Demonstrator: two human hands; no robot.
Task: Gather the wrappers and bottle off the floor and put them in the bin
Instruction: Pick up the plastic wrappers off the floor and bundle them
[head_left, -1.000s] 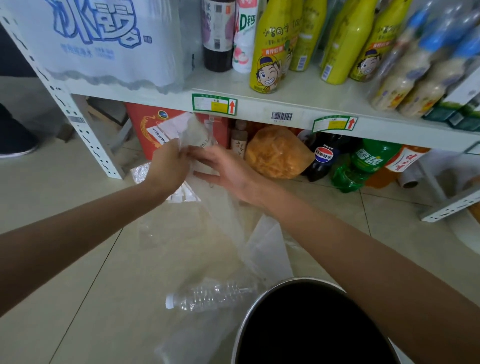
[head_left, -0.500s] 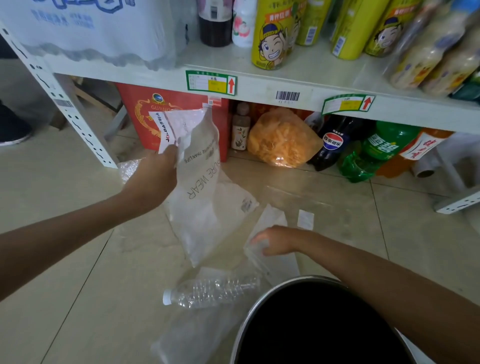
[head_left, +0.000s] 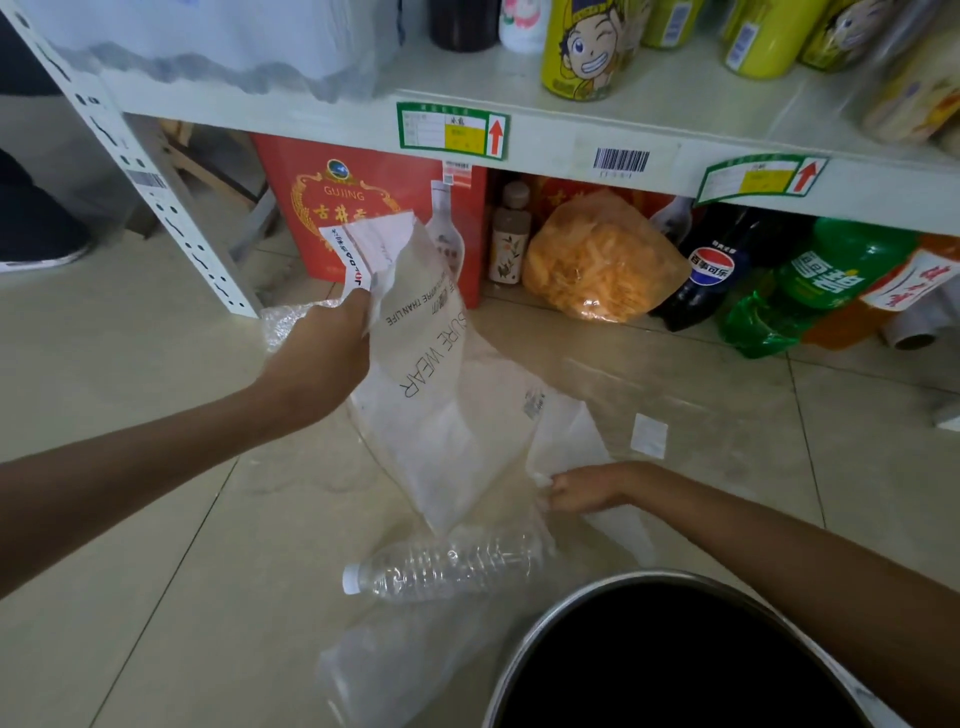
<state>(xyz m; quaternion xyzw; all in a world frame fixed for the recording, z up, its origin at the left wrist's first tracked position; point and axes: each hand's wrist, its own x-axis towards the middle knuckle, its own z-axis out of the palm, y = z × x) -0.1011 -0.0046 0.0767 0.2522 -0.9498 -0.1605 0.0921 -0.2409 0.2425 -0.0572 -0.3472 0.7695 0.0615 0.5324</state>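
Note:
My left hand grips the top of a large clear plastic wrapper printed with grey letters, which hangs down above the floor. My right hand is low at the floor, its fingers pinched on a second clear wrapper lying flat there. An empty clear bottle with a white cap lies on its side just in front of the bin. The bin has a metal rim and a black inside, at the bottom right. Another clear wrapper lies beside the bin. Bubble wrap shows behind my left hand.
A white shelf with drinks spans the top; its post stands at left. Under it are a red box, an orange snack bag and soda bottles. A small white slip lies on the tiles.
My right hand left the wrapper held up by my left hand, dropped to the floor and closed on the second wrapper. The left hand keeps its wrapper raised.

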